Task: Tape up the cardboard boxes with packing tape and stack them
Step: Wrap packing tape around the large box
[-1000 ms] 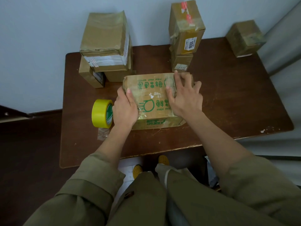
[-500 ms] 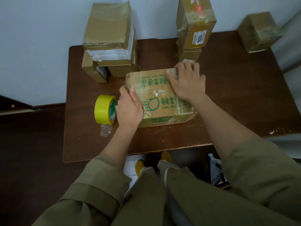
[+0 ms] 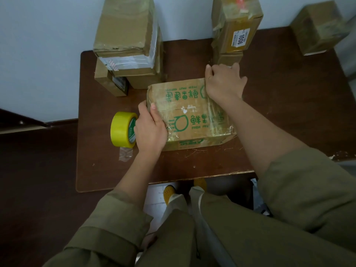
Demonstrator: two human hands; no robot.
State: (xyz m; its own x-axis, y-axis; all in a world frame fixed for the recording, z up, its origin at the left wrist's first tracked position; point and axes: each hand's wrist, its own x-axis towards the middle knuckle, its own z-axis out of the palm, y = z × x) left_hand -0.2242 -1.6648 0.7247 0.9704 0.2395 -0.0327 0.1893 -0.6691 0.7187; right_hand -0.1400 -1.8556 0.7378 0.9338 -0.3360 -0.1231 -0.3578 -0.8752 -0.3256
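Note:
A flat cardboard box with green print lies in the middle of the brown table, clear tape across its top. My left hand grips its left edge, thumb on top. My right hand is over the far right corner, fingers curled down over the far edge. A yellow roll of packing tape stands on its edge just left of my left hand, a loose tape end lying below it.
A stack of taped boxes stands at the back left against the wall. Another stack with a "1006" label stands at the back middle. One small box sits at the back right. The table's near edge is by my legs.
My right hand has slid along the box top from the middle to the far right corner and curled over the edge. My left hand stays on the left edge.

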